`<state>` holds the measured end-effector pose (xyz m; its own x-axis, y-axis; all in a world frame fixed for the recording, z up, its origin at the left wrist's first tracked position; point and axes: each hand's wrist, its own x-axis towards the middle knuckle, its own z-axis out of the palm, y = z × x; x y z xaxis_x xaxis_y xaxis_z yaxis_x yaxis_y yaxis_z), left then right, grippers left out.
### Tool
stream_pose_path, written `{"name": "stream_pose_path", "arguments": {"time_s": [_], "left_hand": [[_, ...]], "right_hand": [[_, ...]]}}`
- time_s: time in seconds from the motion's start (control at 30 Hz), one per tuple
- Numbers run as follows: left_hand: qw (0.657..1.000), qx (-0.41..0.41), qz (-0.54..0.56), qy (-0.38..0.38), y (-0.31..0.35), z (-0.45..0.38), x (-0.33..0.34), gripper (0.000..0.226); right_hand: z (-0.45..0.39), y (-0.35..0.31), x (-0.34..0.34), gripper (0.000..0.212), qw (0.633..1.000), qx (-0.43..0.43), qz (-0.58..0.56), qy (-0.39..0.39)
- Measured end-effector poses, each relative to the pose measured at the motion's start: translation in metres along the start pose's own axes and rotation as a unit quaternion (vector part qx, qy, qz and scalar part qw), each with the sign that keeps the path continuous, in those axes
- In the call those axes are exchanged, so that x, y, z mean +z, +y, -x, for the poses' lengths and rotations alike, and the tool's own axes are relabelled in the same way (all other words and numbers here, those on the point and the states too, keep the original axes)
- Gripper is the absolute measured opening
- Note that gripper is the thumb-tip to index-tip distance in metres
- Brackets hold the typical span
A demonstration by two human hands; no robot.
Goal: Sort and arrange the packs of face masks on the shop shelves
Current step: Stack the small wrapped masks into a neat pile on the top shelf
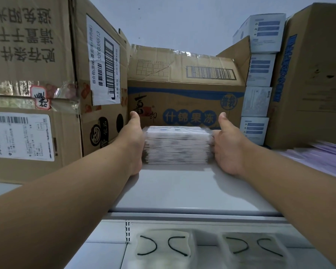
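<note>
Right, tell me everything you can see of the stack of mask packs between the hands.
The stack of mask packs is a neat pile of many thin flat packs, white-edged with dark markings, apparently in clear glossy wrap. It sits level on the grey top shelf, just in front of the blue-printed cardboard box. The left hand presses against its left side and the right hand against its right, thumbs up; the fingers are hidden behind it. The top pack's print is too blurred to read.
</note>
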<state>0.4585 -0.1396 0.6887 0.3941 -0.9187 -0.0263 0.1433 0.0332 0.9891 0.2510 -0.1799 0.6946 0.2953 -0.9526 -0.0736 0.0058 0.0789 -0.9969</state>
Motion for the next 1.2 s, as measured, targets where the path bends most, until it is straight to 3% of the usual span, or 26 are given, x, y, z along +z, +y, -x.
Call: {"name": "stream_pose_path", "arguments": {"time_s": [0.23,0.43,0.63,0.77,0.87,1.0,1.1,1.2], "left_hand": [[0.998,-0.041,-0.021,-0.050,-0.006,-0.017,-0.005,0.099],[0.999,-0.016,-0.003,-0.039,-0.007,-0.014,-0.002,0.065],[0.999,-0.031,0.009,-0.030,-0.005,-0.015,-0.001,0.077],[0.999,-0.033,-0.009,-0.041,-0.004,-0.007,0.001,0.057],[0.999,-0.034,-0.023,-0.025,0.000,-0.001,0.002,0.047],[0.997,-0.032,-0.061,0.023,0.010,0.004,-0.001,0.032],[0.992,-0.055,-0.116,0.017,0.016,0.007,0.000,0.039],[0.988,-0.063,-0.142,0.011,0.022,0.012,0.002,0.032]], "right_hand": [[-0.005,0.002,-0.002,0.080,1.000,0.014,0.008,0.004],[-0.007,0.003,-0.004,0.083,0.999,0.016,0.041,0.002],[-0.011,0.004,-0.005,0.078,1.000,0.000,-0.006,0.025],[-0.006,0.003,-0.003,0.078,1.000,0.008,-0.014,0.000],[-0.008,0.000,-0.003,0.077,0.998,0.009,-0.044,0.053],[-0.011,-0.006,-0.010,0.070,0.981,0.013,0.071,0.180],[-0.010,-0.010,-0.009,0.060,0.975,0.029,0.145,0.167],[-0.009,-0.012,-0.004,0.042,0.975,0.038,0.173,0.137]]}}
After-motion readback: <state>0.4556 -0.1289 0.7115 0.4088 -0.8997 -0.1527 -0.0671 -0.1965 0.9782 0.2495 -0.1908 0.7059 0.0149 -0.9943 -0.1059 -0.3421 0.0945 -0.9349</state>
